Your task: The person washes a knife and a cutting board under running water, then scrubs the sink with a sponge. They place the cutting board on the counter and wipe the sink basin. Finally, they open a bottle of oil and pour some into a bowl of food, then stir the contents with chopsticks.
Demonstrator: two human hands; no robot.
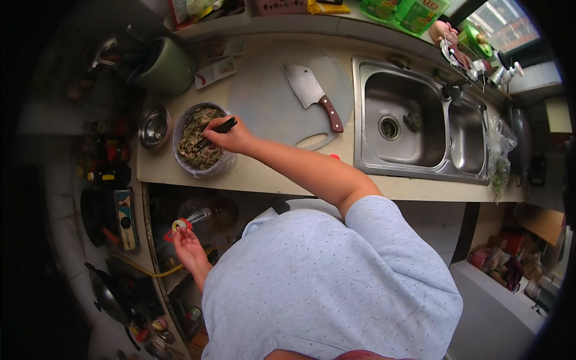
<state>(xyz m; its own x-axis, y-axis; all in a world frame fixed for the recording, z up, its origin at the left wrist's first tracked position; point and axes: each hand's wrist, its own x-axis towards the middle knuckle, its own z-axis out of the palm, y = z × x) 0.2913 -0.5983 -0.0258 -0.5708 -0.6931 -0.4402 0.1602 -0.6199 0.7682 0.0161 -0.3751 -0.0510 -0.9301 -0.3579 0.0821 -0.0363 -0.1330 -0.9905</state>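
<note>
My right hand (229, 135) grips dark chopsticks (225, 126) over a bowl (180, 118) of chopped filling (198, 150), green and brownish; the sticks' lower ends reach into the mixture. Below the counter's front edge, my left hand (189, 247) is palm up, its fingertips touching a red and pale cap or ring-like part (181, 223) at a large clear plastic container (209, 213). How firmly these fingers hold it cannot be told. A cleaver (306, 85) with a brown handle lies on the grey cutting board (263, 90), right of the bowl.
Left of the bowl sits a small metal bowl (154, 128). Behind it are a green pot-like container (168, 67) and a white tray (216, 73). A double steel sink (358, 148) is at the right, beside a plastic bag (498, 153) of greens. A wok (108, 294) stands lower left.
</note>
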